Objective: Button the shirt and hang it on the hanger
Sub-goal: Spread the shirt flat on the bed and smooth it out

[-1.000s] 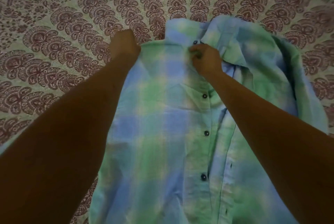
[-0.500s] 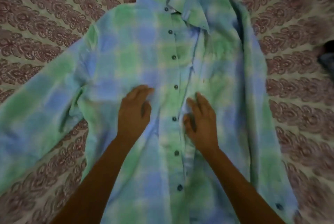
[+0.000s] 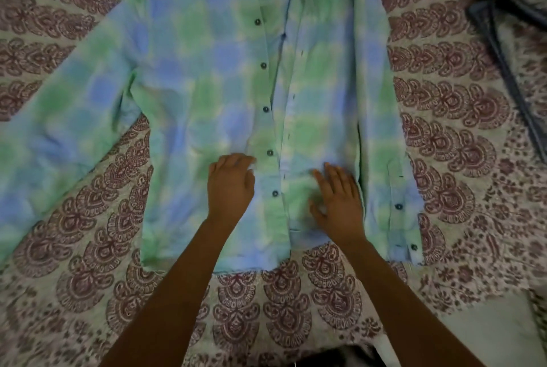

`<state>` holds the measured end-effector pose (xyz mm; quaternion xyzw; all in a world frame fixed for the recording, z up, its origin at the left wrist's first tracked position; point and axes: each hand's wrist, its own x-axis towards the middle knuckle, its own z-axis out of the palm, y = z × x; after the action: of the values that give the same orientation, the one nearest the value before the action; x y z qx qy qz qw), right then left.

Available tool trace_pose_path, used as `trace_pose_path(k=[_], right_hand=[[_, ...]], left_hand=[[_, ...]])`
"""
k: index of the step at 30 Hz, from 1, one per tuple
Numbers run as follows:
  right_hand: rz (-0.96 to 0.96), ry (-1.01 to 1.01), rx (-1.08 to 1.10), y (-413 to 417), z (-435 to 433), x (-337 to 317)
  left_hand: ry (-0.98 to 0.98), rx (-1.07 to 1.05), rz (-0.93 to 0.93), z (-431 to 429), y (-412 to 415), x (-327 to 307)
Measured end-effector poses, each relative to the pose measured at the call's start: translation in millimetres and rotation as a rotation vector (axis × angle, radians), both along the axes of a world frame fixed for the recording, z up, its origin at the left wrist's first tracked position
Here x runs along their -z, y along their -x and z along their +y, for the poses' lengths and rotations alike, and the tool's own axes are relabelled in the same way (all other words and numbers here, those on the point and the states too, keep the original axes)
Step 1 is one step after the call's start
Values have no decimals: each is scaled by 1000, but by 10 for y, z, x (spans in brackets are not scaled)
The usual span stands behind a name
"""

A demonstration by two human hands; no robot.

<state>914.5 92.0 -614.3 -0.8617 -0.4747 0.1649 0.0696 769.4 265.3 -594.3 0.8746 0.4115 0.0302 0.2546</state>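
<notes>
**Patterned bedspread, pale strip, dark shape**

A bedspread [image 3: 461, 118] fills almost the whole view, pale cloth printed with rows of maroon fan-shaped paisley motifs that curve in arcs. At the near right a plain pale strip [image 3: 488, 334] shows past its scalloped printed border. At the near edge, just right of centre, a dark blurred shape [image 3: 334, 359] pokes in; what it is cannot be told.

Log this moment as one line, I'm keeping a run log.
stage: smoothing | plaid shirt: flat on bedspread, placket unbuttoned | left hand, right hand: open on hem | hanger: untouched
</notes>
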Motion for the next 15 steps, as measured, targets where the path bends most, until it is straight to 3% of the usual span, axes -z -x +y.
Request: trace_pose_path(k=[3, 7, 10, 15], right_hand=[[-94, -34, 107, -127, -161, -26], [-16, -13, 62, -268, -466, 32], [123, 38, -84, -345, -712, 88], [244, -41, 3, -411, -854, -25]], left_hand=[[123, 3, -89, -330, -173, -98], [274, -7, 125, -680, -362, -7], [266, -135, 235, -867, -444, -12], [168, -333, 326, -1134, -512, -19]])
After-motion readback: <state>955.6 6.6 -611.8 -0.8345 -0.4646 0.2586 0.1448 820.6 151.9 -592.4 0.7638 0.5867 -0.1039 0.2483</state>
